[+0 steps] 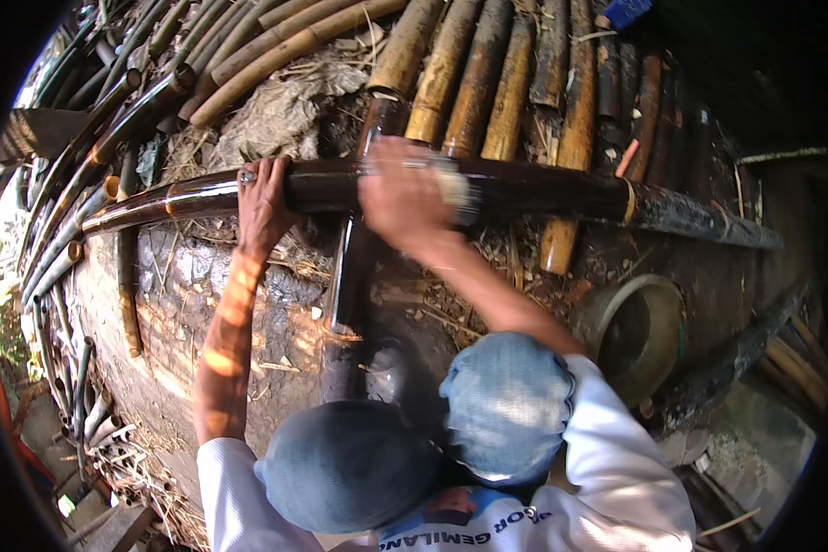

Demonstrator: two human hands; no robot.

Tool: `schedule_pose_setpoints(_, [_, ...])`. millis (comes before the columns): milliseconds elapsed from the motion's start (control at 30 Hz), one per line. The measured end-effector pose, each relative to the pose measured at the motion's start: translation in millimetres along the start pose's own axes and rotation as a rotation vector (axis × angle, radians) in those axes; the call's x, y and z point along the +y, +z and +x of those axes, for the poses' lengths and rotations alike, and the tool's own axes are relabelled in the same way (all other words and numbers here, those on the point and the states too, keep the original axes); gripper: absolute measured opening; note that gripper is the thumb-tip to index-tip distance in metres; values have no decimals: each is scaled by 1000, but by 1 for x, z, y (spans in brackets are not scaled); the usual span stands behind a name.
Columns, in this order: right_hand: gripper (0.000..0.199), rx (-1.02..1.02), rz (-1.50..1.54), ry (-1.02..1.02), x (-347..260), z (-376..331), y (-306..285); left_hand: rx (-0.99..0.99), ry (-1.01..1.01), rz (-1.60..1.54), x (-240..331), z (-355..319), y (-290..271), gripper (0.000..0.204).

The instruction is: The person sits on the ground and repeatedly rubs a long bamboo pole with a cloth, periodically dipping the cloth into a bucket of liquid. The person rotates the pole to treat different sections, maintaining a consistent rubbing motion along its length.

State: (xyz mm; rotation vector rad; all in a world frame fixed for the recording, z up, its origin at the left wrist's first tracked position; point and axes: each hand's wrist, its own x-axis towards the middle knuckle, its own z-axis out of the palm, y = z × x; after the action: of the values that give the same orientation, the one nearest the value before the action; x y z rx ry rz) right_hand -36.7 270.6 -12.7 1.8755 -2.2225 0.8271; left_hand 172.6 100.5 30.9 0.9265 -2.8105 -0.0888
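A long dark bamboo pole (524, 191) lies crosswise over a stack of yellow-brown bamboo poles (488, 83). It is the biggest thing here, so every place below is told from it.

Much of the pole looks wet and shiny dark, mostly at its left end and in the middle. Its right end looks dull and rough. My guess is that the rubbing is partly done, and the right end is left to do.

Below the pole, on the right, a round metal pot (637, 333) sits on the ground.

The left hand (262, 198) is on the pole, left of its middle. Its grip is closed around the pole, with a ring on one finger.

The right hand (403, 198) is on the middle of the pole. It is blurred. It presses a pale pad (455, 187) on the pole, with the grip closed on it.
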Motion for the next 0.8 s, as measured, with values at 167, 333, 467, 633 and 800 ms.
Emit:
schedule_pose_setpoints(167, [56, 0, -194, -23, 62, -46, -9, -63, 57, 28, -6, 1, -9, 96])
schedule_pose_setpoints(333, [39, -83, -652, 394, 219, -74, -183, -54, 37, -41, -20, 6, 5, 101])
schedule_pose_setpoints(467, [31, -295, -179, 508, 94, -14, -103, -42, 70, -3, -27, 9, 9, 106])
schedule_pose_setpoints(633, [56, 102, -93, -70, -8, -13, 46, -182, 113, -42, -29, 18, -5, 106])
schedule_pose_setpoints(800, [41, -29, -343, 274, 177, -88, -109, -288, 197, -122, -32, 16, -12, 95])
